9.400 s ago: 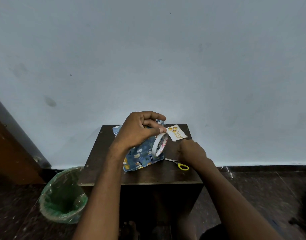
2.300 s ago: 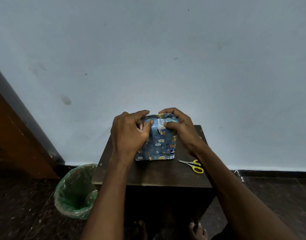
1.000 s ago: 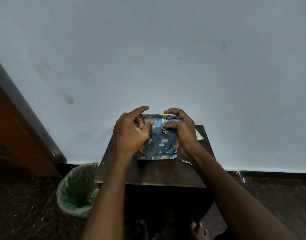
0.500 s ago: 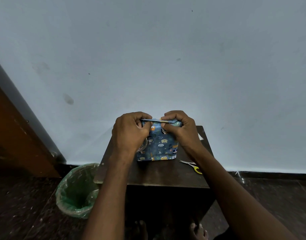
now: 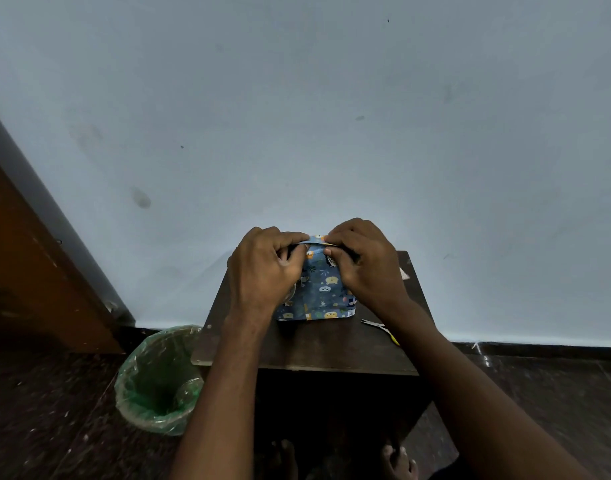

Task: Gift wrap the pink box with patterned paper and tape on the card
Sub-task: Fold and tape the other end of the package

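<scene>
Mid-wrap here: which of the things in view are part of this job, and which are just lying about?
In the job:
- wrapped box, standing on the table
- left hand and right hand, both pinching the paper fold along its top edge
- scissors, partly behind the right forearm
- white corner, perhaps the card

Lying about:
- green-lined bin on the floor

A plain home room: bare painted wall (image 5: 297,116), small dark wooden table (image 5: 307,355), lined bin (image 5: 158,379) on stone floor (image 5: 54,410)
</scene>
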